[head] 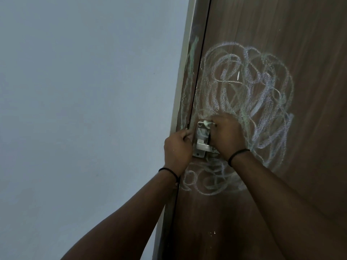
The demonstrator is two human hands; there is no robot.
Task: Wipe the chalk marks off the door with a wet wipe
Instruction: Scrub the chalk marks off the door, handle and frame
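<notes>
While both my arms reach up and forward from the bottom of the view, my hands meet at the metal lock plate on the left edge of the brown door. My right hand is bent at the wrist with its back toward me, fingers curled around a crumpled white wet wipe that it presses against the top of the plate; only a small wad of the wipe shows past my fingertips. My left hand sits just beside it on the left, fingers curled in against the edge of the plate and the door frame; I cannot tell whether they actually grip anything. A dark band circles each wrist. Pale chalk marks loop in a dense scribble above and to the right of my hands, with a smaller tangle just below the plate and greenish streaks running down the frame. A plain grey-blue wall fills the left side.
</notes>
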